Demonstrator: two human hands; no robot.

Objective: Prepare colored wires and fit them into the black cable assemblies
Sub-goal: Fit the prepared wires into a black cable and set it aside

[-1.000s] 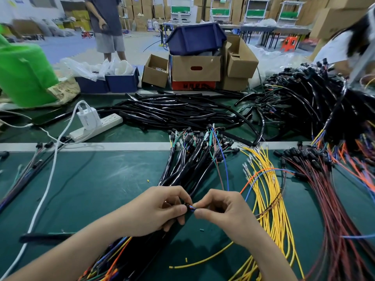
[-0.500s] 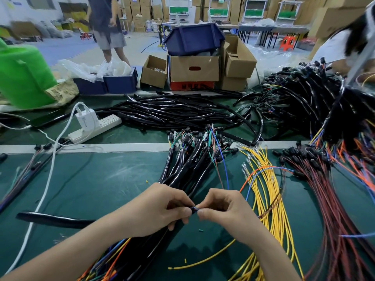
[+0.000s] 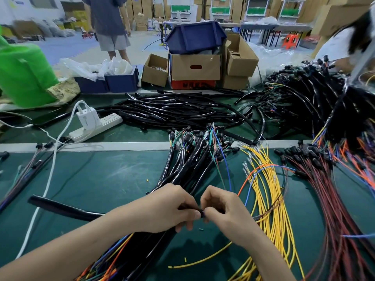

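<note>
Left hand (image 3: 169, 207): fingers curled, thumb and forefinger pinching a black cable end (image 3: 198, 210). Right hand (image 3: 225, 213): fingers curled, pinching a blue wire tip (image 3: 203, 214) against that end; too small for me to tell more. Both hands meet at the near middle of my green mat (image 3: 105, 179).

Open room: bare mat left of my hands, bounded by a white lead (image 3: 48, 179) at the left and a metal strip (image 3: 81, 146) at the far edge. One black sleeve (image 3: 60, 207) crosses it, emerging from under my left forearm.

Right side, crowded to the edge:
- one fan of black cable assemblies (image 3: 188, 165), just beyond my knuckles
- one sheaf of yellow wires (image 3: 269, 199), just beside my right hand
- one sheaf of dark red wires (image 3: 334, 199), running off the right edge
- one loose yellow wire (image 3: 203, 258), near the front
- three small offcuts (image 3: 200, 229) on the mat

Beyond the strip: one power strip (image 3: 97, 126), four cardboard boxes (image 3: 194, 66), one blue bin (image 3: 194, 36)
</note>
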